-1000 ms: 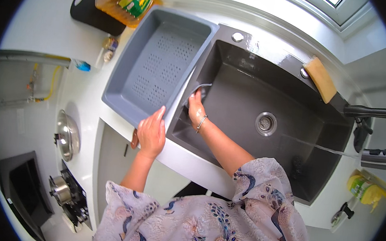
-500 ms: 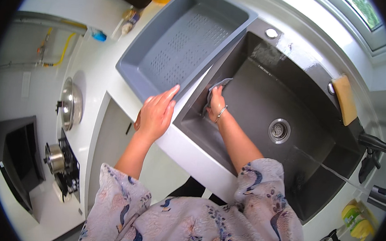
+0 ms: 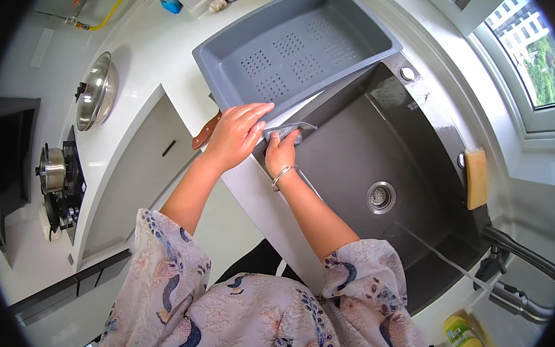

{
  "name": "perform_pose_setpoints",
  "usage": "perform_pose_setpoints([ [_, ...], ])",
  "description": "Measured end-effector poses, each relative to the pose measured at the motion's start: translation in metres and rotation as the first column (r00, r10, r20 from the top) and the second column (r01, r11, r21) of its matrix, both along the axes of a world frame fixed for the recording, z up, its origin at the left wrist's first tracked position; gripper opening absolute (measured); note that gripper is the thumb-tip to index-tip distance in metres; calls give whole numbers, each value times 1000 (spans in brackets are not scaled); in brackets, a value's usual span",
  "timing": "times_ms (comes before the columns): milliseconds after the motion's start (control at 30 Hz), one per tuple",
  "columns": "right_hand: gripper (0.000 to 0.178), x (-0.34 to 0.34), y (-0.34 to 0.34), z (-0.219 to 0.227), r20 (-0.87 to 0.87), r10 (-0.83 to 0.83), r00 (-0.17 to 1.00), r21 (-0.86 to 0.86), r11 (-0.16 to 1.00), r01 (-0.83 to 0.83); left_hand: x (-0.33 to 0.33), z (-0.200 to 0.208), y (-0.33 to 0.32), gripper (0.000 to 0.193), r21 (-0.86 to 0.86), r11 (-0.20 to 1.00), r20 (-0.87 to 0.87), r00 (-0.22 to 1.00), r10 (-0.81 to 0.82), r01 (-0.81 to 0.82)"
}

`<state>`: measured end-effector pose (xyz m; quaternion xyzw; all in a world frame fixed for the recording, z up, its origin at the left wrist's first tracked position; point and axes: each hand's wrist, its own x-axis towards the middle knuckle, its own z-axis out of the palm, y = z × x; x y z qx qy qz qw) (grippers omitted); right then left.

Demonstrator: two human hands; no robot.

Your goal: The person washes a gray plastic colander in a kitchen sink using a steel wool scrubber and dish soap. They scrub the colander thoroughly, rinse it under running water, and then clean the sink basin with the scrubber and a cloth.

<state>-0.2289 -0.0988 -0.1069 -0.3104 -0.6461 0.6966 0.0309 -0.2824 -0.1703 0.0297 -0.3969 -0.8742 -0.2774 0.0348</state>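
Observation:
A grey plastic drain basket (image 3: 260, 68) with a perforated bottom stands on the counter beside the dark grey sink (image 3: 351, 150). My left hand (image 3: 236, 134) lies with outstretched fingers against the basket's near rim; it grips nothing that I can see. Close to it, my right hand (image 3: 280, 155) is closed on a wet-looking grey cloth (image 3: 290, 131) at the sink's left edge. The cloth is bunched under the fingers, and part of it trails over the sink. A brown riveted handle (image 3: 206, 132), perhaps a knife's, pokes out from under the basket next to my left hand.
Water runs from the black pull-out faucet (image 3: 520, 302) into the sink, near the drain (image 3: 380, 197). A tan block (image 3: 476, 179) leans at the sink's right rim. Leftward are a glass pot lid (image 3: 95, 90) and a steel pot (image 3: 52, 170). A yellow-green bottle (image 3: 464, 338) stands lower right.
My right hand has brought the grey cloth from inside the sink up to its left edge, closer to my left hand. My left hand remains at the basket rim. The whole view has shifted.

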Motion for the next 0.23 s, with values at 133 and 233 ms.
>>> perform_pose_setpoints([
  [133,64,14,19,46,307,456,835,105,856,-506,4,0,-1,28,26,1000,27,1000,1,-1],
  [233,62,31,11,36,428,579,693,261,655,-709,-3,-4,-4,29,83,996,88,996,6,-14],
])
